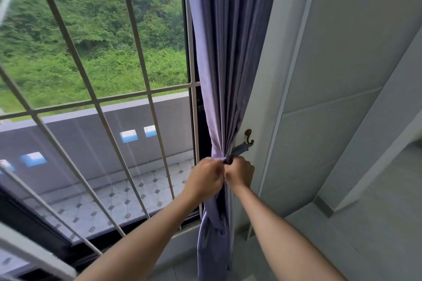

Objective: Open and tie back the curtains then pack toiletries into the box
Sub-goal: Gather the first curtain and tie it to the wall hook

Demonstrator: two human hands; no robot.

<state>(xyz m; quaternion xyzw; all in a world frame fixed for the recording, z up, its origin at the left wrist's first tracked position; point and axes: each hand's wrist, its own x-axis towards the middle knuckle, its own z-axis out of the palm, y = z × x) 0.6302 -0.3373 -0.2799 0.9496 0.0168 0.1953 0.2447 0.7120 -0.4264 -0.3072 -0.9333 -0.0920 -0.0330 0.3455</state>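
The purple curtain (pixel 230 52) is drawn fully to the right side of the window (pixel 96 75) and gathered into a tight bundle against the white wall (pixel 342 75), so the glass and its white bars (pixel 139 96) stand uncovered. Opening looks done on this side; the tying-back is what is in hand.

Both hands meet at the narrowest point of the bundle, just below and to the left of the small brown wall hook (pixel 248 136). The left hand (pixel 205 178) is clenched on the gathered cloth at its left edge. The right hand (pixel 239 172) is closed on the dark tieback strap (pixel 238 150), which runs up from the fists to the hook and appears looped over it. Each grip is tight, knuckles toward the camera, and the two fists almost touch. Whether the strap already goes all the way round the curtain cannot be told, since the hands hide that part.

Below the hands the curtain falls loose down to the sill (pixel 182 232), its lower folds flaring out a little.

By my reading the curtain stage is near its end: the strap needs to be fastened or knotted and the bundle released. No second curtain shows here, so I cannot say whether another remains. The toiletries and the box are nowhere in view, so the packing looks to be all still ahead.
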